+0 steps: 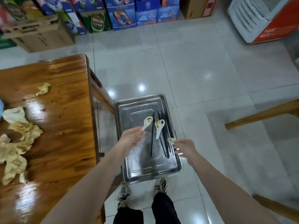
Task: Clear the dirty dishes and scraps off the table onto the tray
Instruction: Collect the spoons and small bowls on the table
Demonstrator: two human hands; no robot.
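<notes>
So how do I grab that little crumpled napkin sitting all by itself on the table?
Probably pinch the small crumpled napkin at its bunched-up middle, coming straight down from above. It lies low on the wooden table, but its folds stick up for fingers to catch, and nothing sits close beside it.

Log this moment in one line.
left hand: holds spoon over tray | right hand: pinches small pale item, blurred | tray: second spoon, chopsticks | table: crumpled napkins uncleared

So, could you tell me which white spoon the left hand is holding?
The leftmost spoon: the left hand pinches its handle, while the other spoon lies loose on the tray.
</notes>
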